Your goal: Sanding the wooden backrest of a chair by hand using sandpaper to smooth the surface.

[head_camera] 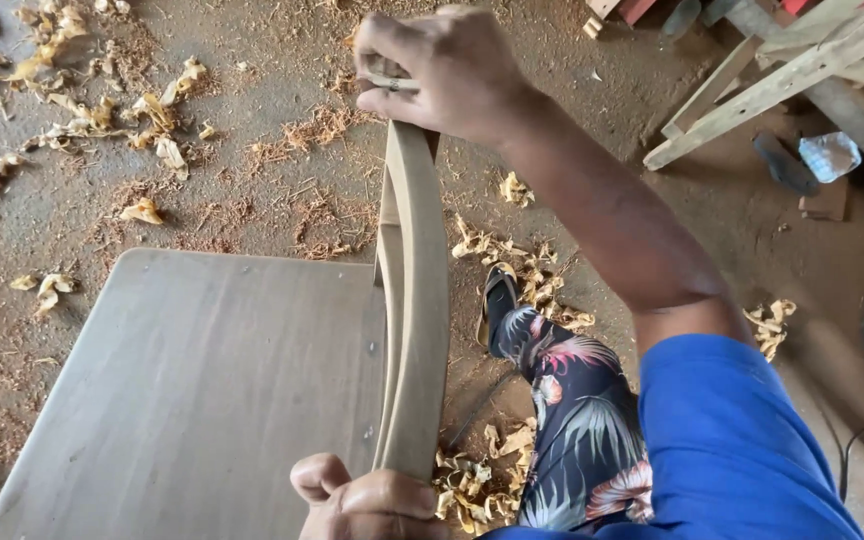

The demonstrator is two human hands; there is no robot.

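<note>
An unfinished pale wooden chair stands below me, seen from above, with a flat seat (182, 400). Its curved back rail (417, 300) runs from the frame's bottom up to the top centre. My right hand (442, 70) is closed over the far end of the rail, with a small pale strip pinched under the fingers. My left hand (367, 500) grips the near end of the rail at the bottom edge. My arm in a blue sleeve (732, 440) crosses from the lower right. My leg in floral trousers (572, 420) stands right of the chair.
Wood shavings (152, 110) and sawdust cover the dirt floor around the chair. A rough timber frame (782, 75) lies at the top right, with a crumpled plastic bottle (830, 155) and a dark sandal (780, 165) beside it. A thin cable (852, 445) runs at the lower right.
</note>
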